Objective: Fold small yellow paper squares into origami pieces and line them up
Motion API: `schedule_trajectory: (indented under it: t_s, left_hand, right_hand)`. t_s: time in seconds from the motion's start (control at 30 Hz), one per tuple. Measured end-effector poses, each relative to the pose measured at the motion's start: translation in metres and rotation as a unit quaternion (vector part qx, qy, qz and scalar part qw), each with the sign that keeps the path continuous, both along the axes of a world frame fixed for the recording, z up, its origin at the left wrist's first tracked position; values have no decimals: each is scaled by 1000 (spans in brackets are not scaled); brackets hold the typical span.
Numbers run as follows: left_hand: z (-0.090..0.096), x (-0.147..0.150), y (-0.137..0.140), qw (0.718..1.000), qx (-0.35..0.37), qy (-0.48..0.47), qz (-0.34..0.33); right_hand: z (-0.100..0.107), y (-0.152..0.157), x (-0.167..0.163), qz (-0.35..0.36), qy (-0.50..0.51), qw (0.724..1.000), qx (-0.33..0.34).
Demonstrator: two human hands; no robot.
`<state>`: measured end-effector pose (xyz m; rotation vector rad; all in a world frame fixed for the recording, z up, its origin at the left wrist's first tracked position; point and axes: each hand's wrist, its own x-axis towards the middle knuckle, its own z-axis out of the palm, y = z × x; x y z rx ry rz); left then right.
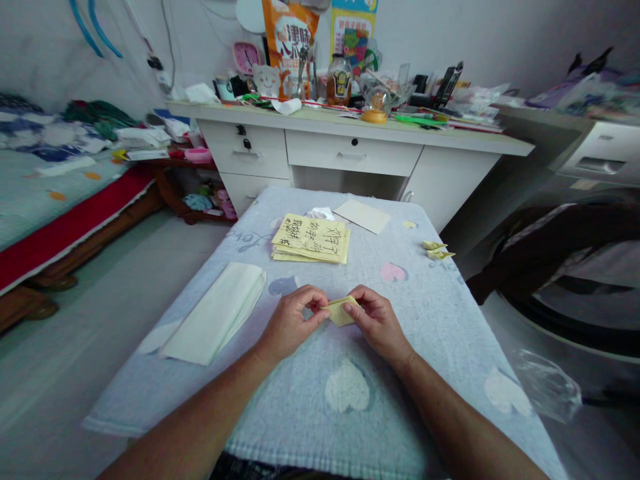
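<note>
Head view: folded yellow paper [342, 313] sits between left hand [294, 316] and right hand [376, 320], each pinching one side, about midway between the side edges of the tabletop [425, 360].

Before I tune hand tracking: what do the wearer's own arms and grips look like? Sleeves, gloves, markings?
Left grip and right grip: bare human hands, no gloves or rings visible. Left forearm and right forearm: bare, tapering to the wrists, no sleeves in frame; no watches, cables or markings visible. Dark clothing shows at the bottom edge.
</note>
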<state>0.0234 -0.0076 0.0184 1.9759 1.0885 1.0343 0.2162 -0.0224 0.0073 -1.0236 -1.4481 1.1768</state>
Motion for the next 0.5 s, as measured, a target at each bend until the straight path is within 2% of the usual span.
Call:
schedule_trajectory:
  t_s: [0.2, 0.5]
  left_hand:
    - [2, -3, 0, 999, -8, 3, -36]
    - [8, -1, -2, 999, -14, 44, -5]
  right_hand:
    - [3, -2, 0, 6, 29, 999, -26]
    - [4, -2, -1, 8, 33, 999, -33]
